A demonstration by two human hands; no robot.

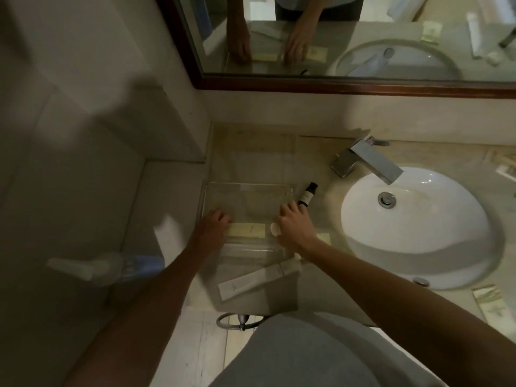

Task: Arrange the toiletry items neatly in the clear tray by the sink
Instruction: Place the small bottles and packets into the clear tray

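The clear tray (248,188) sits on the counter left of the sink. A pale yellow flat packet (247,229) lies inside it near the front. My left hand (213,224) rests at the packet's left end, fingers curled on it. My right hand (291,223) is at the tray's right front corner beside a small round cream item (273,229); whether it grips anything is unclear. A small dark bottle (307,194) lies just right of the tray. A white tube (257,279) lies in front of the tray. Another yellow packet (324,238) peeks out under my right wrist.
The white sink basin (418,227) and chrome tap (368,160) are on the right. Green-printed packets (492,304) lie at the counter's front right, more packets (506,169) at the far right. A mirror (349,37) hangs behind. A wall (97,135) bounds the left side.
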